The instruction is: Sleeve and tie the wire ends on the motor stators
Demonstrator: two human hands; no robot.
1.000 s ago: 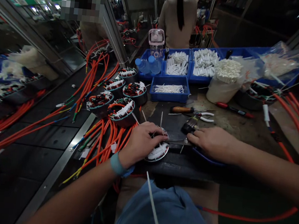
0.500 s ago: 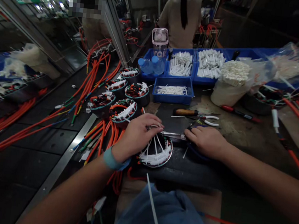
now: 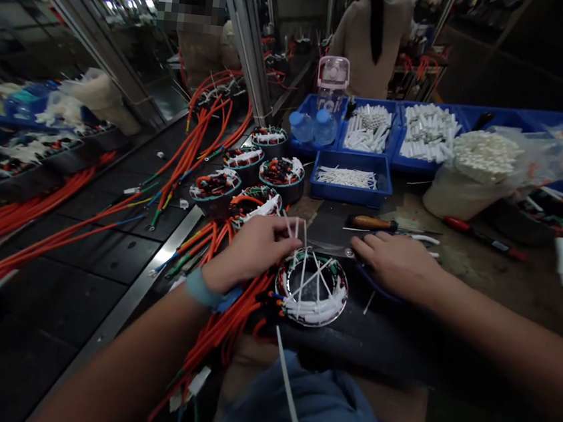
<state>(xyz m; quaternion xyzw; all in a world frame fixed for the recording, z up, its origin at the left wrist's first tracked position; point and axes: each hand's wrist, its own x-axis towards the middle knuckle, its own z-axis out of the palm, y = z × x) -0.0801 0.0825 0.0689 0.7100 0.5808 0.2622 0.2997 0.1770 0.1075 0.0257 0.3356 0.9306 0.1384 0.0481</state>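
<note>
A round motor stator (image 3: 312,289) with white lacing and loose white cable-tie tails lies on the dark mat in front of me. My left hand (image 3: 256,244), with a blue wristband, pinches the tie tails at the stator's upper left rim. My right hand (image 3: 395,261) rests closed on the handle of a pair of scissors (image 3: 330,249), whose blades point left toward the ties. Orange lead wires (image 3: 222,322) trail from the stator down to the left.
Several more wound stators (image 3: 257,178) with orange leads sit behind my left hand. Blue bins (image 3: 349,176) of white sleeves and ties, water bottles (image 3: 312,125), a screwdriver (image 3: 377,223) and pliers line the back. A person (image 3: 373,36) stands beyond the bench.
The stator has come out from under my left hand and lies face up. My left hand now pinches the tie tails. The view has shifted left; my right hand stays on the scissors.
</note>
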